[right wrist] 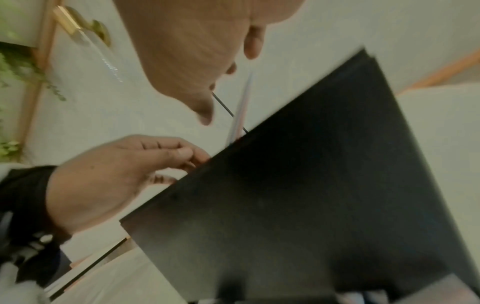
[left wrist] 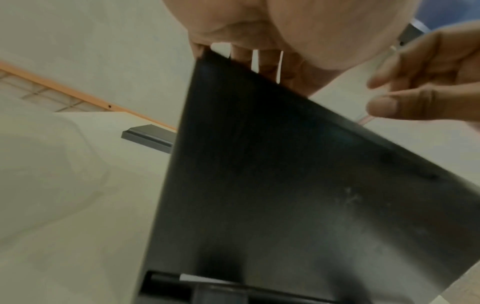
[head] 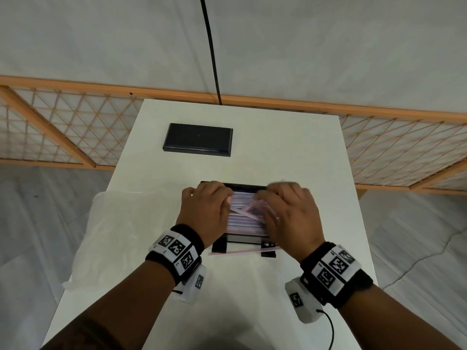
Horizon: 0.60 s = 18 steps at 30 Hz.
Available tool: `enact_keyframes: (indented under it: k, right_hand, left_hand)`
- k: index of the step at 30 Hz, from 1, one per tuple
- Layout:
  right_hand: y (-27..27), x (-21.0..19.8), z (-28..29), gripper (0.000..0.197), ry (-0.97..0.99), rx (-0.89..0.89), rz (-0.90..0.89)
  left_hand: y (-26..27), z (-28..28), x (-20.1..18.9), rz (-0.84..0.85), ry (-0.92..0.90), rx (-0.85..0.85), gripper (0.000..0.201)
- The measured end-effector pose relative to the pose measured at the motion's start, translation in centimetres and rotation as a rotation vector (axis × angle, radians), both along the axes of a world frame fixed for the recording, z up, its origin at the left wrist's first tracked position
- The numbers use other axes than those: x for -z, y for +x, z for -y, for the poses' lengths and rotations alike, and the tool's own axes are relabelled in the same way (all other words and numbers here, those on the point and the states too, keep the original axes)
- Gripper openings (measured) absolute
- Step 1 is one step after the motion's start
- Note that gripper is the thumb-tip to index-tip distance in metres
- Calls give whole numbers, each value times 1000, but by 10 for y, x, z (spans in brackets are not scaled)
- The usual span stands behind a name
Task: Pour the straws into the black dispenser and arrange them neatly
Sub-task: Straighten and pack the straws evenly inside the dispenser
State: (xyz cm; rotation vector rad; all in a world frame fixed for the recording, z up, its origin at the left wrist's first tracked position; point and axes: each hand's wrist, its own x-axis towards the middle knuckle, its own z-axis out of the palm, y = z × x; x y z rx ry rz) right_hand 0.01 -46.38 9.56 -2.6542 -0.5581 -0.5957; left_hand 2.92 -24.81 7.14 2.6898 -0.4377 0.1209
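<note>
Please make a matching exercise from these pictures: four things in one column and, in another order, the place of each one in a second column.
Things:
1. lid
2. straws
3. plastic bag
4. loose straw

Places:
a. on the table, left of the dispenser
b. at the dispenser's front foot
c. at the table's far side
d. inside the dispenser, between both hands

Pairs: 1-c, 2-d, 3-a, 4-b

1. A white table (head: 290,147) stands before a wooden lattice screen.
2. A black lid (head: 197,139) lies flat near its far edge.
3. The black dispenser (head: 242,239) sits nearer, a loose straw (head: 235,251) at its foot.
4. A clear plastic bag (head: 121,223) drapes over the left edge.
</note>
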Motion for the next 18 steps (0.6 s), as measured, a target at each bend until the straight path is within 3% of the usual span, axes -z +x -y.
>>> enact_keyframes:
  k: [2,6,9,14,18]
  right_hand:
    - [10,-7,1,45,-221,-6,-77]
    - [24,9,10,33,-462,-36,-175]
    - [25,1,26,30,-458,44,-211]
    - [14,-34,64,20,-331,349,-183]
    - [2,-22,40,13,-295,246,-333]
  left_hand:
    - [-2,-1,7,14,3,-3,22]
    - [-6,1,14,18,48,30,23]
    - [-4,-2,17,7,24,29,25]
    - [-6,-7,21,63,-110,-17,24]
    - [-4,-9,13,81,-352,-137,28]
